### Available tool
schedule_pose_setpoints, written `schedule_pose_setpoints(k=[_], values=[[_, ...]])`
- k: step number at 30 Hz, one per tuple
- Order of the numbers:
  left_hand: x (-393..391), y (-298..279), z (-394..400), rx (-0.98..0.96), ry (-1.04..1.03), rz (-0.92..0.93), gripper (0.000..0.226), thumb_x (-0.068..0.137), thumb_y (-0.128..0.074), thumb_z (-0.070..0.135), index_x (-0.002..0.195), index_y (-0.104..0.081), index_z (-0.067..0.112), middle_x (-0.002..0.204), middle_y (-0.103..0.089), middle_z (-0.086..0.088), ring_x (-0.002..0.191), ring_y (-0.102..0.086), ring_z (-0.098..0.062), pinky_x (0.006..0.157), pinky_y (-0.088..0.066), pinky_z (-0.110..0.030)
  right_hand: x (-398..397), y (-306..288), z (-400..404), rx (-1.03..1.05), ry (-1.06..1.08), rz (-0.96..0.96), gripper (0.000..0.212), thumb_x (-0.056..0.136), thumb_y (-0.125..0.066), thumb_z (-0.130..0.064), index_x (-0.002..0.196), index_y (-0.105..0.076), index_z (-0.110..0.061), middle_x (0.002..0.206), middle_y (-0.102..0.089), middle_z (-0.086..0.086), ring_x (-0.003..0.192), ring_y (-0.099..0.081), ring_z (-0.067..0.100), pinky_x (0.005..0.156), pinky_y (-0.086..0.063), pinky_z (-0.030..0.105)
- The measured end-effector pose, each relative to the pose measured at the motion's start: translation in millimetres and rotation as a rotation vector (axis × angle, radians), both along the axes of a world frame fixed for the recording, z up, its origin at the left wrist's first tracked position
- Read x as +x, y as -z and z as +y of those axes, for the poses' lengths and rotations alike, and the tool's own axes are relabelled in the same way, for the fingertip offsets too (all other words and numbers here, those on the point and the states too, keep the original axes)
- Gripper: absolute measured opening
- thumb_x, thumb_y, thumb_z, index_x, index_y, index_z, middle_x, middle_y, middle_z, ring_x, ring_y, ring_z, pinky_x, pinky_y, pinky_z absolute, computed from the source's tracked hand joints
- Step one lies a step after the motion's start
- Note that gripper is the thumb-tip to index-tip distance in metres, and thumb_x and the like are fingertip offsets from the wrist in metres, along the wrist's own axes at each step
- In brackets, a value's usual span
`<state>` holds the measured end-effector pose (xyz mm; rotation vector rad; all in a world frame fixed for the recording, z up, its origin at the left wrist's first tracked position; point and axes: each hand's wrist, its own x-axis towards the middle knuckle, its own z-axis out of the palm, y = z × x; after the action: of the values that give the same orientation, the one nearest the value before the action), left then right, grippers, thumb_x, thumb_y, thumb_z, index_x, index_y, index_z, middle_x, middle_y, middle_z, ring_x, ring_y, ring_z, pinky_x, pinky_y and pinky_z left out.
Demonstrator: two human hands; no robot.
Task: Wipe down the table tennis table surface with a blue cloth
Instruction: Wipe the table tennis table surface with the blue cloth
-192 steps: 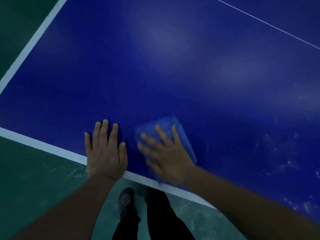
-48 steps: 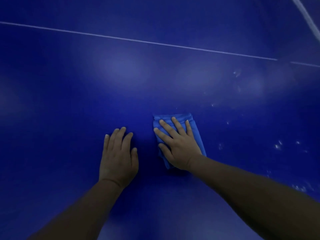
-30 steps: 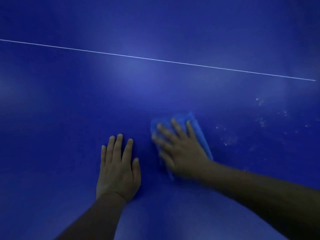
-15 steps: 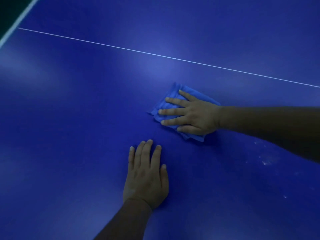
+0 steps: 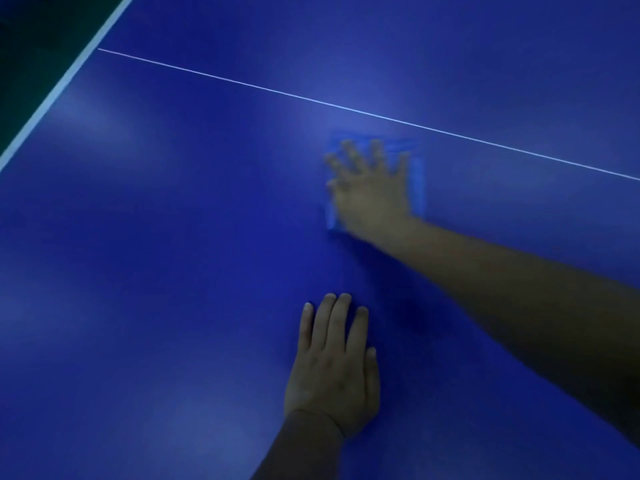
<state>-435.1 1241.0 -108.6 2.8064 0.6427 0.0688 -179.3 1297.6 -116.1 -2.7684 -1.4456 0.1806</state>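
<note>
The dark blue table tennis table fills nearly the whole view. A folded blue cloth lies on it just below the thin white centre line. My right hand presses flat on the cloth with fingers spread; hand and cloth are blurred by motion, and most of the cloth is hidden under the palm. My left hand rests flat on the bare table nearer to me, fingers straight and together, holding nothing.
The table's white edge stripe runs diagonally at the upper left, with dark green floor beyond it. Pale light reflections lie across the surface.
My right hand has turned so its fingers point away from me instead of leftward, and slid the cloth a little farther off, nearer the centre line. The left hand stays planted.
</note>
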Motion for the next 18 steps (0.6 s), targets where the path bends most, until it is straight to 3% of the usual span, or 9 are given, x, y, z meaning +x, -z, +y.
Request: schedule_pose_setpoints(k=[4, 6, 7, 9, 12, 13, 14, 15, 18], values=[[2.0, -3.8, 0.3, -0.055, 0.027, 0.057, 0.052, 0.096, -0.039, 0.035, 0.137, -0.057, 0.009, 0.147, -0.047, -0.015, 0.142, -0.035, -0.033, 0.116, -0.020, -0.055, 68.9, -12.1, -111.7, 0.050, 0.647, -0.055, 0.054, 0.103, -0.026, -0.044, 0.156, -0.028, -0.033, 0.167, -0.015, -0.002, 0.152, -0.009, 0.041, 0.112, -0.005, 0.075], [2.0, -1.5, -0.6, -0.062, 0.026, 0.083, 0.053, 0.096, -0.037, 0.036, 0.139, -0.055, 0.009, 0.148, -0.046, -0.015, 0.143, -0.034, -0.033, 0.116, -0.019, -0.055, 74.8, -18.5, -143.3, 0.045, 0.867, 0.059, 0.058, 0.100, -0.023, -0.046, 0.156, -0.027, -0.033, 0.168, -0.012, -0.002, 0.152, -0.005, 0.040, 0.112, -0.004, 0.075], [1.3, -0.3, -1.2, -0.037, 0.032, 0.076, 0.053, 0.097, -0.037, 0.036, 0.139, -0.054, 0.009, 0.149, -0.046, -0.015, 0.143, -0.034, -0.033, 0.116, -0.019, -0.055, 64.5, -17.1, -139.5, 0.037, 0.876, 0.042, 0.058, 0.100, -0.023, -0.046, 0.156, -0.028, -0.031, 0.168, -0.013, -0.001, 0.152, -0.006, 0.041, 0.112, -0.005, 0.076], [2.1, -0.5, -1.2, -0.020, 0.038, 0.056, 0.053, 0.097, -0.036, 0.035, 0.139, -0.055, 0.008, 0.148, -0.046, -0.016, 0.143, -0.033, -0.033, 0.117, -0.019, -0.055, 22.1, -8.4, -119.8, 0.045, 0.542, -0.074, 0.056, 0.102, -0.027, -0.044, 0.155, -0.032, -0.030, 0.166, -0.019, 0.001, 0.151, -0.014, 0.044, 0.112, -0.009, 0.076], [3.5, -0.8, -1.2, -0.024, 0.027, 0.046, 0.052, 0.097, -0.037, 0.033, 0.137, -0.056, 0.007, 0.147, -0.047, -0.017, 0.142, -0.034, -0.035, 0.116, -0.020, -0.056, -28.1, 5.0, -92.1, 0.024, -0.265, -0.043, 0.056, 0.100, -0.025, -0.048, 0.152, -0.038, -0.032, 0.163, -0.030, -0.001, 0.150, -0.023, 0.038, 0.114, -0.013, 0.072], [3.4, 1.1, -1.1, -0.023, 0.025, 0.034, 0.052, 0.097, -0.037, 0.033, 0.137, -0.056, 0.007, 0.147, -0.047, -0.017, 0.141, -0.034, -0.035, 0.116, -0.020, -0.056, -17.7, 2.7, -89.0, -0.022, -0.368, -0.050, 0.057, 0.100, -0.024, -0.049, 0.153, -0.038, -0.032, 0.163, -0.031, -0.001, 0.150, -0.023, 0.037, 0.114, -0.014, 0.072], [2.6, 2.5, -1.4, -0.018, 0.027, 0.029, 0.052, 0.097, -0.036, 0.033, 0.137, -0.055, 0.007, 0.147, -0.046, -0.017, 0.142, -0.034, -0.035, 0.116, -0.020, -0.056, 4.0, 2.0, -92.0, -0.034, -0.313, -0.075, 0.058, 0.100, -0.021, -0.048, 0.154, -0.034, -0.034, 0.163, -0.030, 0.000, 0.150, -0.022, 0.038, 0.112, -0.015, 0.074], [2.2, 2.9, -1.6, -0.015, 0.025, 0.028, 0.052, 0.098, -0.036, 0.034, 0.138, -0.055, 0.007, 0.147, -0.046, -0.017, 0.142, -0.034, -0.034, 0.116, -0.019, -0.056, 30.5, 3.1, -100.1, -0.023, -0.118, -0.093, 0.057, 0.100, -0.018, -0.047, 0.155, -0.027, -0.036, 0.164, -0.026, 0.001, 0.151, -0.019, 0.038, 0.111, -0.014, 0.075], [3.3, 2.6, -0.8, -0.005, 0.020, 0.036, 0.053, 0.098, -0.035, 0.035, 0.139, -0.053, 0.008, 0.148, -0.045, -0.016, 0.143, -0.032, -0.033, 0.117, -0.018, -0.055, 98.3, -7.7, -149.0, 0.026, 0.668, -0.005, 0.055, 0.102, -0.020, -0.045, 0.157, -0.022, -0.036, 0.168, -0.013, -0.003, 0.153, -0.006, 0.037, 0.114, -0.003, 0.073]])
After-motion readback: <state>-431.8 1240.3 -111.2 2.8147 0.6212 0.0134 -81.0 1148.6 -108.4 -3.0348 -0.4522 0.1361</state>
